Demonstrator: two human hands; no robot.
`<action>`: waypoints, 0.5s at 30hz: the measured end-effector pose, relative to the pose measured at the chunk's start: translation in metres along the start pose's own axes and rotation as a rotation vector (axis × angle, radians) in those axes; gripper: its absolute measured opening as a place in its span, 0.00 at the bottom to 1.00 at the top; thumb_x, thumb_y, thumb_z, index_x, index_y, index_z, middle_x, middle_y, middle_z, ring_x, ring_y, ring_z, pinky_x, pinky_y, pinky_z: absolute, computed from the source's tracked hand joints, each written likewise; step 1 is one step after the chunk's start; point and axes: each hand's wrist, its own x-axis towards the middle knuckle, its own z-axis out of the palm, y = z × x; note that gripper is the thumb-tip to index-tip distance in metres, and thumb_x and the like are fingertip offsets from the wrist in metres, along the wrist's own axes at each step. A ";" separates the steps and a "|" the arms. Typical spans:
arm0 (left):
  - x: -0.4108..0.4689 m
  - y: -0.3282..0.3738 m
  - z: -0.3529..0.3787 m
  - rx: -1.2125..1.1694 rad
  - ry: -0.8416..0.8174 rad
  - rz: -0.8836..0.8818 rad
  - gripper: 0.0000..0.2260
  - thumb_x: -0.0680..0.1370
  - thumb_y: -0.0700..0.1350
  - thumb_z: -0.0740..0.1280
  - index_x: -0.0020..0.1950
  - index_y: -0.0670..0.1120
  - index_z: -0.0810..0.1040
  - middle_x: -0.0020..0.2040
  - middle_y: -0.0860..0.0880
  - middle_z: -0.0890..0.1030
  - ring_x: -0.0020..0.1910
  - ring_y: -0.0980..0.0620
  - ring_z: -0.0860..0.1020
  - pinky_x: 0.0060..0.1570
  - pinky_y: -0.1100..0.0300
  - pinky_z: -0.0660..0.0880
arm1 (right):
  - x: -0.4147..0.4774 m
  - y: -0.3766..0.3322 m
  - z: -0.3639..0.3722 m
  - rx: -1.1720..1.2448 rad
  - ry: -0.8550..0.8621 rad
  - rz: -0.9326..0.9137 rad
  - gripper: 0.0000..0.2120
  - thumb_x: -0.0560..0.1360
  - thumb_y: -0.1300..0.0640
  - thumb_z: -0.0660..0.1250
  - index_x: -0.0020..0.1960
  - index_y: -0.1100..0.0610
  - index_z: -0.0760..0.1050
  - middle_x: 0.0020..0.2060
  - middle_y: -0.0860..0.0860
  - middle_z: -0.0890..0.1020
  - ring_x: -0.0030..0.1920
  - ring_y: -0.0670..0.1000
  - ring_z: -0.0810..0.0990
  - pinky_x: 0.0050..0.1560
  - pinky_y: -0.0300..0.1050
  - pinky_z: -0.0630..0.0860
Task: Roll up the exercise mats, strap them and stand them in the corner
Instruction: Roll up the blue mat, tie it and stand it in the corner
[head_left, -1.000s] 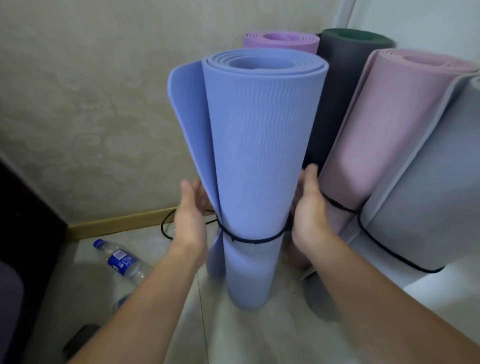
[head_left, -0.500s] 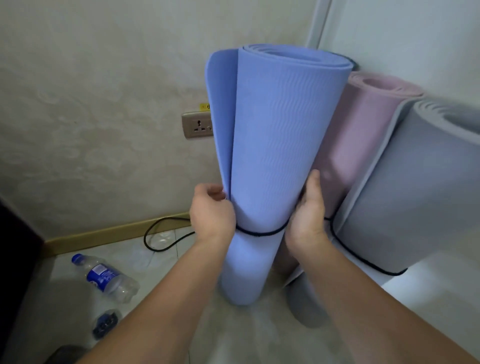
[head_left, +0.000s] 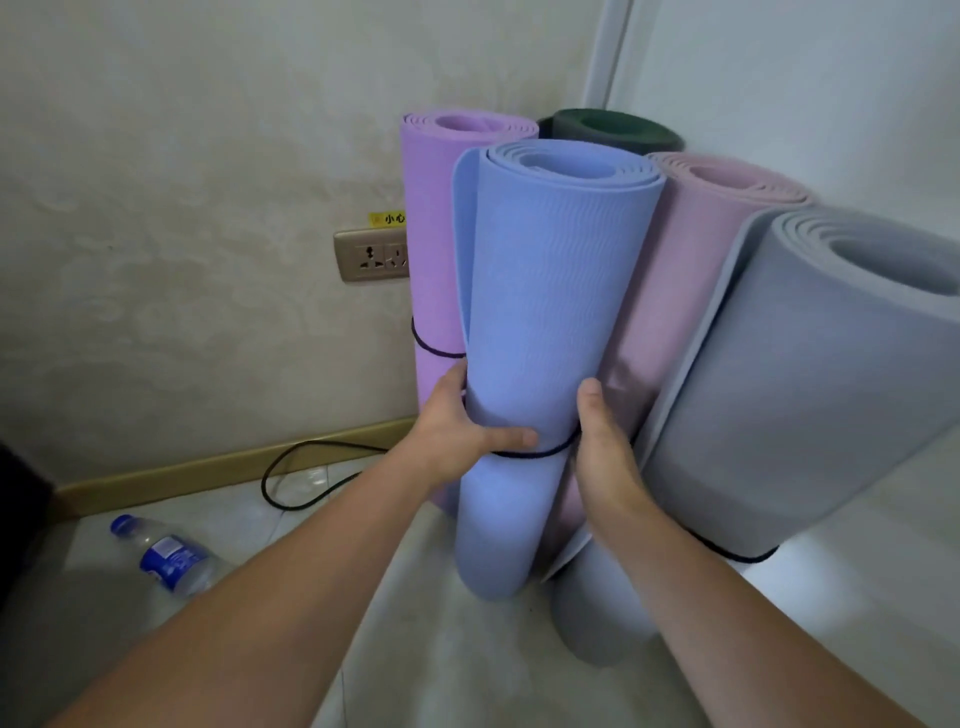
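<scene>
A rolled blue mat (head_left: 545, 322) stands upright on the floor, bound by a black strap (head_left: 540, 453) around its lower half. My left hand (head_left: 457, 421) grips its left side, thumb curled across the front at the strap. My right hand (head_left: 602, 447) holds the right side, thumb up along the roll. Its outer flap hangs loose on the left. Behind it in the corner stand a purple mat (head_left: 436, 249), a dark green mat (head_left: 613, 127), a pink mat (head_left: 691, 291) and a grey mat (head_left: 810, 384), all rolled.
A plastic water bottle (head_left: 169, 558) lies on the tiled floor at left. A black cable (head_left: 301, 478) loops along the skirting board under a wall socket (head_left: 371, 254). A dark object edges in at far left.
The blue mat has moved toward the corner and sits lower in view, so the purple and green mats show behind it. My left thumb now wraps across its front.
</scene>
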 end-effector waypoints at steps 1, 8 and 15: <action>0.000 -0.003 0.000 -0.011 -0.005 0.014 0.43 0.63 0.36 0.83 0.73 0.49 0.68 0.63 0.55 0.78 0.58 0.63 0.76 0.60 0.57 0.78 | 0.003 0.010 -0.002 -0.052 -0.009 -0.032 0.44 0.66 0.18 0.52 0.74 0.42 0.67 0.71 0.41 0.73 0.72 0.47 0.69 0.74 0.56 0.62; -0.010 -0.002 0.000 0.086 -0.034 0.062 0.51 0.54 0.55 0.83 0.74 0.55 0.67 0.70 0.52 0.73 0.67 0.56 0.74 0.67 0.52 0.75 | -0.025 -0.015 -0.012 -0.306 0.116 -0.024 0.20 0.80 0.45 0.60 0.63 0.58 0.71 0.62 0.57 0.77 0.64 0.58 0.74 0.61 0.47 0.69; -0.029 0.001 -0.021 0.161 -0.011 -0.051 0.54 0.67 0.47 0.82 0.83 0.49 0.49 0.80 0.48 0.59 0.77 0.46 0.63 0.73 0.45 0.67 | -0.053 -0.023 0.003 -0.349 0.140 -0.083 0.05 0.69 0.49 0.62 0.40 0.50 0.74 0.33 0.48 0.82 0.41 0.57 0.83 0.45 0.60 0.81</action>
